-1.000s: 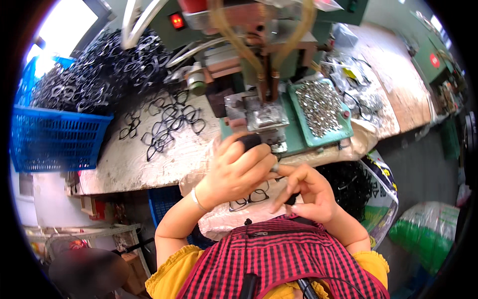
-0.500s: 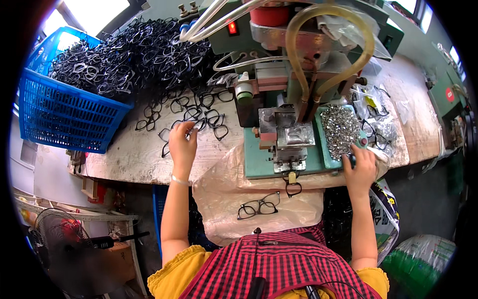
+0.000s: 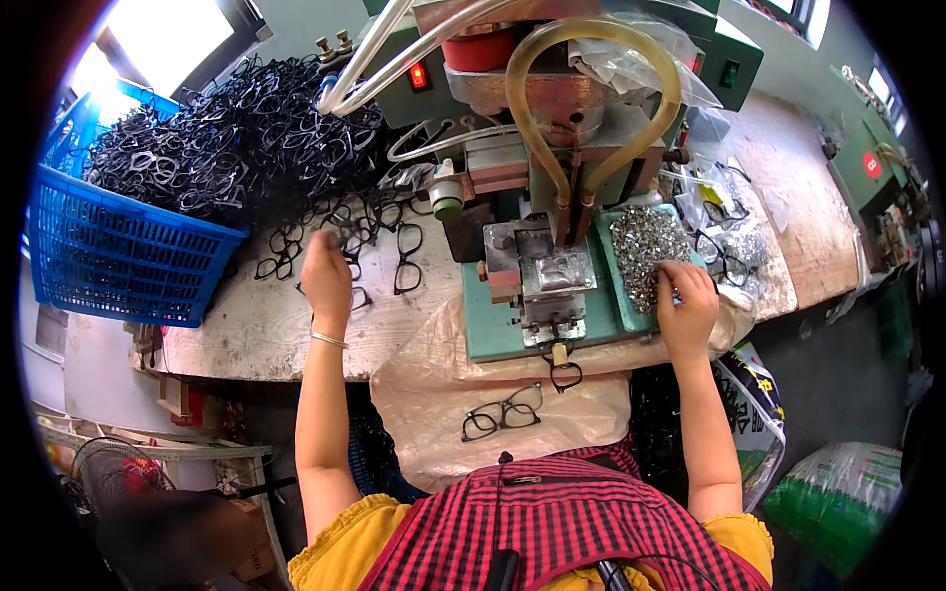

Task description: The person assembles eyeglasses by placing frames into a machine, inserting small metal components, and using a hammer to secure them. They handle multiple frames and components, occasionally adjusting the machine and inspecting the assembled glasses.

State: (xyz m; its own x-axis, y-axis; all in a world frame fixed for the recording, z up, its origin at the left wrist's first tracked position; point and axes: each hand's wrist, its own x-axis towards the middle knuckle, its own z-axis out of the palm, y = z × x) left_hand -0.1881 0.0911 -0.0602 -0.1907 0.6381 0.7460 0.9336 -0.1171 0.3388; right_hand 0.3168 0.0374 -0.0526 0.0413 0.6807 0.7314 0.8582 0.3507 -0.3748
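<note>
My left hand (image 3: 326,278) is over the left part of the bench, fingers curled in among loose black eyeglass frames (image 3: 283,251). Its fingertips are blurred, so what they grip is unclear. At the right, my right hand (image 3: 687,307) reaches over the near right edge of a green tray (image 3: 624,303) of small shiny metal parts (image 3: 645,246). Its fingers are bent together at the parts, and whatever they pinch is too small to name. Between my hands stands a press-like machine (image 3: 554,266), with an eyeglass frame (image 3: 566,375) hanging at its front. Another eyeglass frame (image 3: 503,414) lies on the brown sheet near my lap.
A blue basket (image 3: 128,251) and a big heap of black eyeglass frames (image 3: 236,138) fill the back left. Clear plastic bags and more frames (image 3: 724,258) lie right of the tray. A yellowish hose (image 3: 515,79) loops over the machine. A fan (image 3: 113,468) stands lower left.
My right hand has moved from the tray's near right corner in over the metal parts. My left hand has shifted within the loose frames, some of which lie differently. The whole view has tilted slightly.
</note>
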